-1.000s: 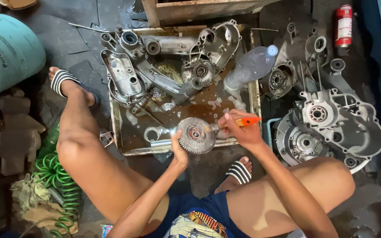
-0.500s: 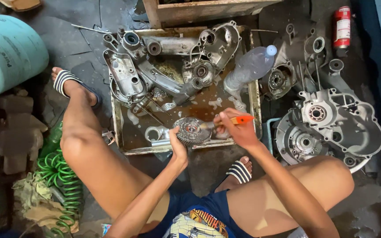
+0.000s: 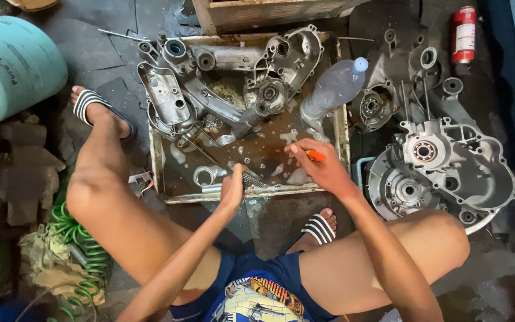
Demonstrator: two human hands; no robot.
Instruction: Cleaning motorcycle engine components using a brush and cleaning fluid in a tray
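At the near edge of the shallow metal tray [image 3: 161, 173], the left hand [image 3: 232, 188] closes around a toothed round metal part [image 3: 251, 177], tilted on edge; the right hand [image 3: 323, 167] pinches an orange-handled tool [image 3: 315, 156] beside it, below the plastic bottle [image 3: 333, 89]

Round toothed metal part [image 3: 250, 177]: grey, oily, tilted nearly edge-on, held low over the wet tray's near edge, at six o'clock from the engine casings; orange-handled tool [image 3: 315, 156]: slim, gripped level, at three o'clock of that part, just beside it.
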